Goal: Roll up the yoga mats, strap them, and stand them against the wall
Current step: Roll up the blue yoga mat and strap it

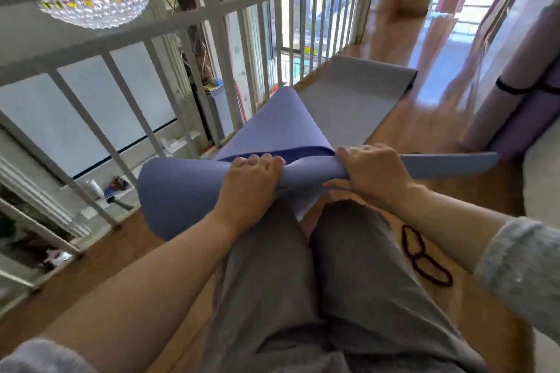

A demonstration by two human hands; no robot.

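Item: blue yoga mat [188, 191], unrolled. Near end lifted off the floor [439, 130]; long axis runs straight away from the person beside the railing [212, 9]. Left hand [251, 179] and right hand [372, 166] side by side, equally near, fingers [257, 159] clamped over the near edge.

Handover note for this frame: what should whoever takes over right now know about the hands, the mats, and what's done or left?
Left hand: grips the blue mat.
Right hand: grips the same mat.
The blue mat is lifted and loosely curled, not rolled.
The grey mat lies flat by the railing.
Done: rolled mats stand at the right, with a black strap on them.
A dark cord loop lies on the floor by the right leg.
Left: roll, strap and stand the blue mat, then the grey one.
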